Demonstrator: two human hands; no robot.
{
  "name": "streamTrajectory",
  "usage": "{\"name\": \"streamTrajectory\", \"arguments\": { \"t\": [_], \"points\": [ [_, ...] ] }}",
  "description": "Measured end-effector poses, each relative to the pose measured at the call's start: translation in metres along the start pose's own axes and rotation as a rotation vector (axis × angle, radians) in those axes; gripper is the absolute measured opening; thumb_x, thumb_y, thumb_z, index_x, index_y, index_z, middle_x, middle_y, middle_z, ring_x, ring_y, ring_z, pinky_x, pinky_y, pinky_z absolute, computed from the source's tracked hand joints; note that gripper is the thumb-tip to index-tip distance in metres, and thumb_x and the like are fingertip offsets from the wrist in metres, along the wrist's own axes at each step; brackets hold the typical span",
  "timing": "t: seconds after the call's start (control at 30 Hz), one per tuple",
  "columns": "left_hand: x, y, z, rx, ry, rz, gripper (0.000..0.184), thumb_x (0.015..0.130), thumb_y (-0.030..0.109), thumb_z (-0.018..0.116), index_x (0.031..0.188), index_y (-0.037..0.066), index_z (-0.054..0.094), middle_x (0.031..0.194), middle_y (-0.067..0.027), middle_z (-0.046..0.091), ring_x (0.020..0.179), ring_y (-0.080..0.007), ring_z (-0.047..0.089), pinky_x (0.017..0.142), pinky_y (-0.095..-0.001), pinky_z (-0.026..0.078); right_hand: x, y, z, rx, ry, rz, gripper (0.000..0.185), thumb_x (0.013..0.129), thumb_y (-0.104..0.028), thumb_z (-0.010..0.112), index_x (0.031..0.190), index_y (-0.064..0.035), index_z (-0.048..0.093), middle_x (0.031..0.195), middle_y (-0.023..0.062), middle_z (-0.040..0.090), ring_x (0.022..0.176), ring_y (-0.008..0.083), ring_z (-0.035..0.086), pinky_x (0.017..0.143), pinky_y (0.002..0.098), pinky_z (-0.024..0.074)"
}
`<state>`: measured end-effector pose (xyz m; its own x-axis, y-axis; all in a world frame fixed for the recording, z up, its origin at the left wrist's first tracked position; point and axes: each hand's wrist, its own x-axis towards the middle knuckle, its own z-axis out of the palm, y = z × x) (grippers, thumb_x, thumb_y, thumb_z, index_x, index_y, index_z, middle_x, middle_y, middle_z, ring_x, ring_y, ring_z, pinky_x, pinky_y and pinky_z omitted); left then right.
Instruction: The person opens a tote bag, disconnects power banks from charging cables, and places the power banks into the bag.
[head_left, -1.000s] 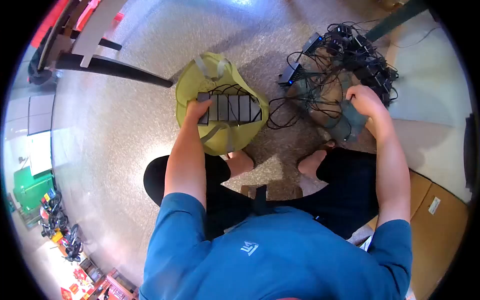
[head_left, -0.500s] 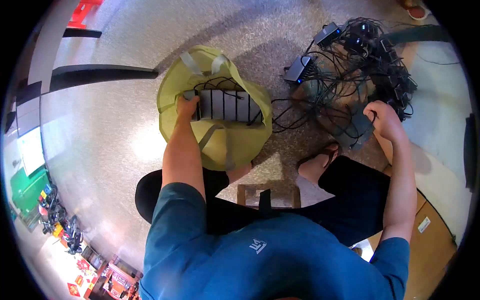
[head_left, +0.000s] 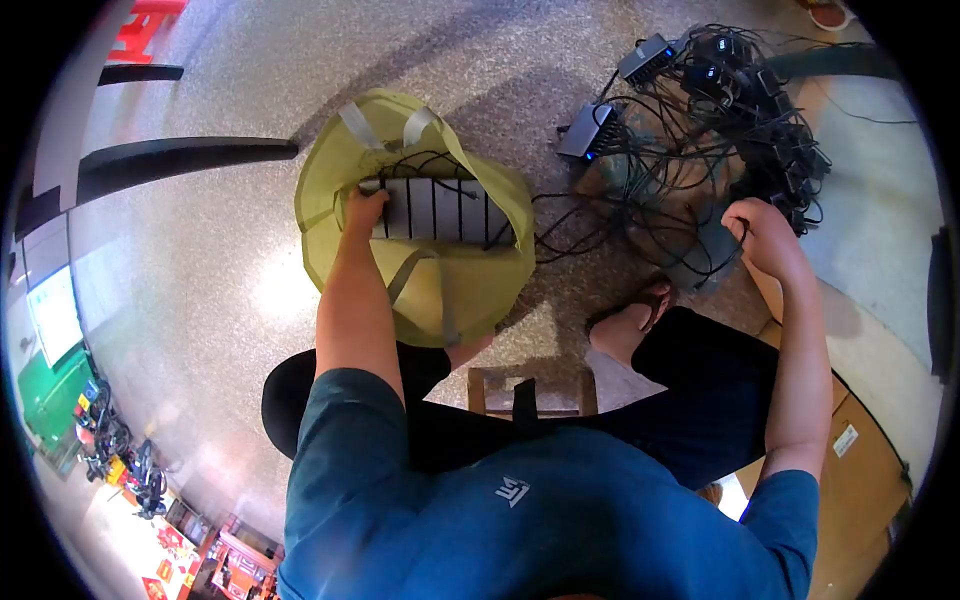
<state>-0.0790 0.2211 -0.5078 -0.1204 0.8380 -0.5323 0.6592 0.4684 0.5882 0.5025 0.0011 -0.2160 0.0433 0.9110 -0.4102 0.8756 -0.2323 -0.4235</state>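
Note:
A yellow-green fabric bag [head_left: 465, 290] with grey straps stands wide open on the floor. Inside it, several grey box-shaped devices [head_left: 422, 208] sit side by side in a row, with black cables lying over them. My left hand [head_left: 366, 210] reaches into the bag, its fingers closed on the leftmost grey device. Off to the right, my right hand [head_left: 765, 240] is closed around a black cable [head_left: 715, 268] at the near edge of a tangled cable pile [head_left: 690, 150]. Cables run from that pile towards the bag's right side.
Two grey boxes with blue lights, one a hub-like box [head_left: 587, 130], lie by the cable pile with several black devices [head_left: 775, 130]. A cardboard box [head_left: 860, 480] is at lower right. A small wooden stool [head_left: 480, 390] stands between my legs. Dark furniture legs [head_left: 190, 152] extend at left.
The whole view has shifted slightly left. My left hand stays at the left end of the row, and my right hand keeps its hold on the cable with little movement.

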Motion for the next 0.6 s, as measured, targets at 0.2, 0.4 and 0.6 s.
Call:
{"name": "streamTrajectory", "arguments": {
  "t": [0.2,0.4,0.6],
  "points": [
    [0.017,-0.036,0.008,0.228,0.063,0.028,0.076,0.075,0.042,0.074,0.133,-0.002,0.053,0.13,-0.0243,0.059,0.117,-0.0409,0.058,0.096,-0.0444,0.048,0.004,-0.002,0.0,-0.037,-0.031,0.054,0.005,0.081,-0.004,0.06,0.085,-0.0021,0.063,0.082,0.0171,0.061,0.08,0.0355,0.059,0.071,0.041,0.0465],
    [0.019,-0.014,0.012,0.514,0.156,-0.035,0.081,0.082,0.058,0.062,0.137,0.001,0.051,0.13,-0.0235,0.06,0.12,-0.0389,0.057,0.102,-0.0499,0.044,-0.006,0.002,-0.006,-0.256,-0.046,0.133,0.009,0.074,-0.01,0.058,0.081,-0.0078,0.063,0.088,0.0185,0.065,0.087,0.0405,0.062,0.072,0.0496,0.0482],
    [-0.054,0.124,0.006,0.436,0.217,0.246,0.063,0.084,0.043,0.063,0.129,-0.001,0.059,0.123,-0.0216,0.063,0.109,-0.0398,0.061,0.098,-0.0491,0.046,-0.023,0.019,0.015,-0.31,-0.16,0.283,0.024,0.083,-0.009,0.058,0.103,-0.0086,0.071,0.106,0.0168,0.07,0.103,0.0369,0.065,0.084,0.0469,0.0529]
  ]
}}
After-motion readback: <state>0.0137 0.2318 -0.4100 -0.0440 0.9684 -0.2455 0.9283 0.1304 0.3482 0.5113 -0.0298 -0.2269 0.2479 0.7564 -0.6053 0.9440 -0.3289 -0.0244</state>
